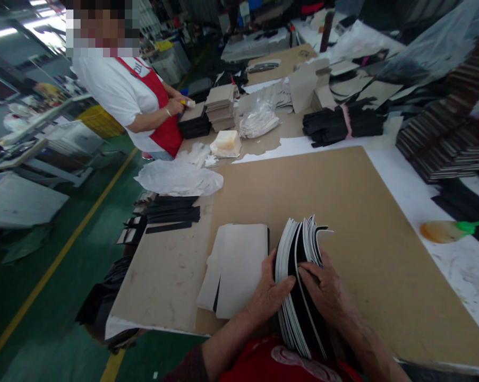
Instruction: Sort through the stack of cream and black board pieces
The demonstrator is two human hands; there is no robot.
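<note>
A thick bundle of flat black-and-white card pieces (299,254) stands on edge on the brown cardboard sheet (343,212), near the table's front. My left hand (269,292) grips its left side, thumb pressed against the sheets. My right hand (327,292) lies on its right side, fingers curled into the stack and parting the sheets. Just left of the bundle lies a flat pile of white card pieces (235,268), white side up.
A person in a white shirt and red apron (144,101) works at the far left of the table. Black strips (171,212), a plastic bag (179,178), stacks of card (221,106), black bundles (343,124) and a green-handled brush (450,231) lie around.
</note>
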